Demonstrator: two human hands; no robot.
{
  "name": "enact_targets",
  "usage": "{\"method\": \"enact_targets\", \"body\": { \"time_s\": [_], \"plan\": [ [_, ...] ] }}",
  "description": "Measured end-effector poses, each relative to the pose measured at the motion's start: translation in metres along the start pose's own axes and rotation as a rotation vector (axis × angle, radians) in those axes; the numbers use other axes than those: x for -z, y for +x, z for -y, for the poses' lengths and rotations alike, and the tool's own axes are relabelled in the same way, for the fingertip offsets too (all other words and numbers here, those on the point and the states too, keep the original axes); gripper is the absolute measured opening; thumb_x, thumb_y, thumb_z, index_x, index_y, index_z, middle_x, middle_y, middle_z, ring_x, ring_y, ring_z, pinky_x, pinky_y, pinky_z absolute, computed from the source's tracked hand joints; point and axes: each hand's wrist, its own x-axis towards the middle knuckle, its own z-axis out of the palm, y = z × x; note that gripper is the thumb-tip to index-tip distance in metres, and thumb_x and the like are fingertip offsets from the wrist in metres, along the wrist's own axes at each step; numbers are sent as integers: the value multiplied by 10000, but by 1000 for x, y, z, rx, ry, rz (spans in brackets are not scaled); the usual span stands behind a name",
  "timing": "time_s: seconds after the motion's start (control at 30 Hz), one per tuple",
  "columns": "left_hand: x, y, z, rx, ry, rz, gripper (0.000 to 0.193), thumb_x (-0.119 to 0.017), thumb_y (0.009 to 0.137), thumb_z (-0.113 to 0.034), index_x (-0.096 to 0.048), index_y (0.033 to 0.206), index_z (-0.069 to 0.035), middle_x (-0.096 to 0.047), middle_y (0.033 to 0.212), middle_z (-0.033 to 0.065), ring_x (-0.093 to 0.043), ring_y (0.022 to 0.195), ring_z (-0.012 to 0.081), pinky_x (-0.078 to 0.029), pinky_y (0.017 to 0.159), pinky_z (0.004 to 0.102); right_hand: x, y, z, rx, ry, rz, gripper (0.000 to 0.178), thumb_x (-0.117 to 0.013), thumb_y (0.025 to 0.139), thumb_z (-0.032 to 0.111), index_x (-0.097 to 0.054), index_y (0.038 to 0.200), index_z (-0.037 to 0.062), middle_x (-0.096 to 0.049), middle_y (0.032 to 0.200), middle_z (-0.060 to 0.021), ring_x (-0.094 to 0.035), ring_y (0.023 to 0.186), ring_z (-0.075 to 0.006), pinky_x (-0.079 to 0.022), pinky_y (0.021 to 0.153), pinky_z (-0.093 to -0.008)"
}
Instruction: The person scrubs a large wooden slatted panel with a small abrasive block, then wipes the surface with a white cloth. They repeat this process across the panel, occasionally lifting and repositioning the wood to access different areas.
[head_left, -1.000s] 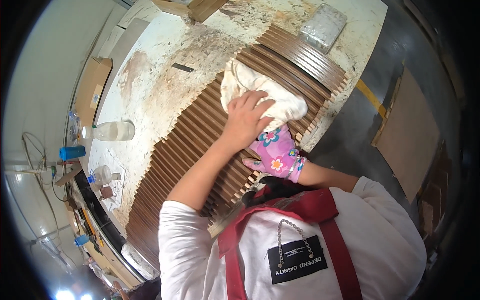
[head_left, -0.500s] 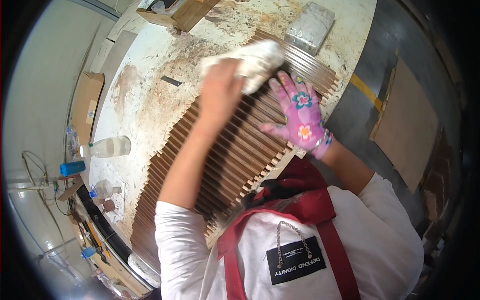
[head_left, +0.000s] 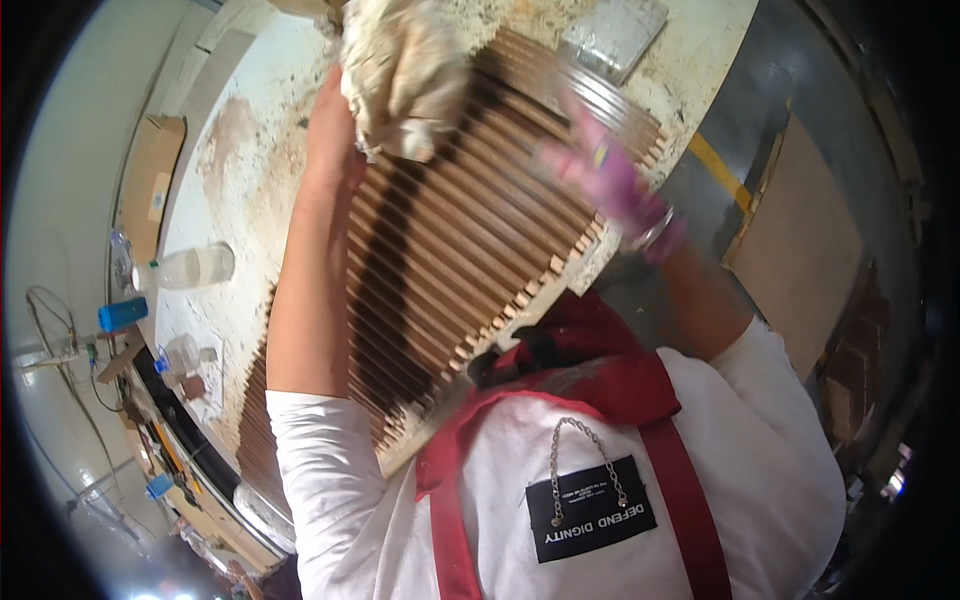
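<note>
Gripping a crumpled off-white rag, the left hand is pressing it onto the far end of a brown slatted wooden panel, which is lying flat on a stained white worktable with its near edge hanging over the table's rim, close to the person's chest. A darker, wet-looking band is running down the slats below the rag.

Several things could be going wrong from here. With the panel overhanging the edge, hard pressure at the far end could be shifting or tipping it if the steadying hand slips. The loose folds of the rag could be snagging on the protruding slat ends, and uneven strokes could be leaving a streaky finish, judging by the dark band.

The left arm is stretching almost straight, bare forearm lying along the slats, fingers closed around the rag. The right hand, in a pink patterned glove, is sitting on the panel's right edge with the elbow bent; it is blurred, so whether its fingers are spread flat or curled cannot be told.

A clear plastic bottle is lying on the table, well apart to the left.
</note>
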Motion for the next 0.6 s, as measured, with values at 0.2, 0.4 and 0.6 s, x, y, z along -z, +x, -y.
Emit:
{"method": "enact_targets", "body": {
  "time_s": [0.2, 0.4, 0.6],
  "plan": [
    [-62, -39, 18, -30, 318, 321, 493, -373, 1062, -380, -533, 1373, -33, -641, 1217, 176, -618, 1122, 247, -495, 1001, 414, 19, 35, 20, 4, 332, 91, 412, -620, 984, 241, -563, 1299, -19, -645, 1234, -148, -605, 1179, -199, -493, 1036, -317],
    [-1, 17, 109, -756, 1479, 160, 448, -432, 1015, -384, -524, 1392, -160, -472, 1476, 118, -379, 1414, 276, -266, 1159, 509, 4, 58, 35, 106, -333, 270, 532, -564, 958, 512, -586, 1333, 136, -697, 1064, -63, -668, 968, -235, -537, 857, -370],
    [-8, 18, 123, -823, 1403, 223, 486, -463, 1000, -395, -417, 1468, -269, -388, 1538, 11, -371, 1392, 267, -327, 1088, 566, -42, -53, -4, 363, -1130, 424, 539, -588, 893, 371, -489, 1402, 226, -444, 1484, -76, -393, 1376, -308, -272, 1134, -504]
  ]
}}
